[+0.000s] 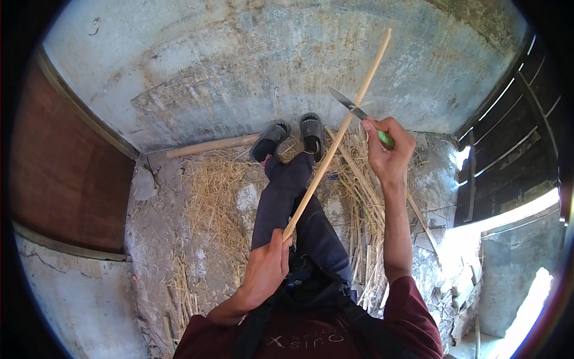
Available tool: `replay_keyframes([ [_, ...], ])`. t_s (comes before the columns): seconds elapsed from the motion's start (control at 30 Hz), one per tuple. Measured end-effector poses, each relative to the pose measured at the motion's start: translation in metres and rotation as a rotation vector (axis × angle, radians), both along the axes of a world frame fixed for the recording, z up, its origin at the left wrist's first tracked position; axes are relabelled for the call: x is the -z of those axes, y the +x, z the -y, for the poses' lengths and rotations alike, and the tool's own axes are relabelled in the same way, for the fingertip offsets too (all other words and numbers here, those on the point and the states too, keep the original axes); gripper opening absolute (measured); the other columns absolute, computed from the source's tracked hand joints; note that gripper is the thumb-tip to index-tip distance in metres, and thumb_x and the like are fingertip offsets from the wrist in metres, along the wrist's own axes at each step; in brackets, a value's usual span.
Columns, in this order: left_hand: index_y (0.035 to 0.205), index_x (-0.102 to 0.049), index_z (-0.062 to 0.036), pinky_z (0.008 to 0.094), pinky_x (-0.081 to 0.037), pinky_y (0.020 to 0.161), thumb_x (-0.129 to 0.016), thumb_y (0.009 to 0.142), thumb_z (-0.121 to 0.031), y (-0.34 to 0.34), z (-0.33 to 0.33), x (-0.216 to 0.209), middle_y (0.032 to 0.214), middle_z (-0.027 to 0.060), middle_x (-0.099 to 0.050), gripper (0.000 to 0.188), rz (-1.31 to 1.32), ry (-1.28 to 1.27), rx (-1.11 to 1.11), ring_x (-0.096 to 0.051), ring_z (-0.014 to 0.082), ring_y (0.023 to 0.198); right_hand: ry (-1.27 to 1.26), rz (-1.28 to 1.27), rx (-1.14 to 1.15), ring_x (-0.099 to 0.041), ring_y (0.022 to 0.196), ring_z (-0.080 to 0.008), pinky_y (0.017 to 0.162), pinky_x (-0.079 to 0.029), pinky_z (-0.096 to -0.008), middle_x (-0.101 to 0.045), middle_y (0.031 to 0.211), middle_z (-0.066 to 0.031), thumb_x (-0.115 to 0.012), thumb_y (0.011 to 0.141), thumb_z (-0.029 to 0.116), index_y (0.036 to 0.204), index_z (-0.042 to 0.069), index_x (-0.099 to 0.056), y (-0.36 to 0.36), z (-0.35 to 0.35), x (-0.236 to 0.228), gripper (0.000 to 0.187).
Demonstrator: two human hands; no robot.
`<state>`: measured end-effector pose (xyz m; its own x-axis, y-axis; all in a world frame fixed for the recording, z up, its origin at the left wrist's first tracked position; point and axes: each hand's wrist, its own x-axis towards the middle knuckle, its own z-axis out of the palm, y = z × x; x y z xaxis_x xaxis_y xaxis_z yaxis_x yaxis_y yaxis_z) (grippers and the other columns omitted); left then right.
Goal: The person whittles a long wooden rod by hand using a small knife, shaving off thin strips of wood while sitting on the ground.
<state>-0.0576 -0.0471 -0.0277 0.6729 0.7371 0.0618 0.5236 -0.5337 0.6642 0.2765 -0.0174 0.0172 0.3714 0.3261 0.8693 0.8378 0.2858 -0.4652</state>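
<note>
A long, pale wooden stick [329, 157] slants up and away to the right in front of me. My left hand [267, 263] is closed around its near end, close to my lap. My right hand [390, 146] grips the green handle of a knife [348, 103]. The knife's blade crosses the stick at its upper part, with the tip pointing to the upper left. Whether the edge is cutting into the wood, I cannot tell. The far end of the stick is free, in front of the wall.
Straw and shavings [218, 191] litter the floor around my legs. Long strips of wood [362, 239] lie to the right. A thick pole [212, 145] rests along the base of the grey wall [239, 66], where my shoes stand. On the left is a brown panel [69, 155]; dark boards [508, 143] stand right.
</note>
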Motion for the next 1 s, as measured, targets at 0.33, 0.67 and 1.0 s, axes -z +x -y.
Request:
replay_keyframes([
  [0.33,0.109,-0.05,-0.0009,0.056,-0.051,0.051,-0.056,0.111,-0.016,-0.011,0.004,0.025,0.062,0.0225,-0.062,0.017,-0.017,0.051,0.018,-0.066,0.0464,0.06,-0.083,-0.102,0.155,-0.056,0.058,-0.0184,0.058,-0.047,-0.0323,-0.069,0.071,-0.0115,-0.082,0.094,0.022,0.087,0.005,-0.072,0.106,-0.039,0.003,0.021],
  [0.67,0.11,-0.05,0.0012,0.0561,-0.053,0.056,-0.055,0.111,-0.015,-0.008,-0.004,0.025,0.076,0.026,-0.068,0.017,-0.089,0.003,-0.013,-0.069,0.0487,0.07,-0.175,0.018,0.263,-0.058,0.057,-0.0257,0.058,-0.048,-0.0377,-0.068,0.068,-0.0085,-0.083,0.094,0.03,0.086,0.008,-0.073,0.103,-0.051,-0.007,0.025],
  [1.0,0.111,-0.049,0.0016,0.0556,-0.053,0.056,-0.056,0.11,-0.014,-0.013,0.001,0.022,0.077,0.0268,-0.068,0.017,-0.135,0.011,0.028,-0.069,0.0483,0.069,-0.317,0.096,0.164,-0.059,0.059,-0.0257,0.057,-0.047,-0.038,-0.07,0.073,-0.0094,-0.082,0.093,0.029,0.089,0.01,-0.077,0.124,-0.048,-0.029,0.02],
])
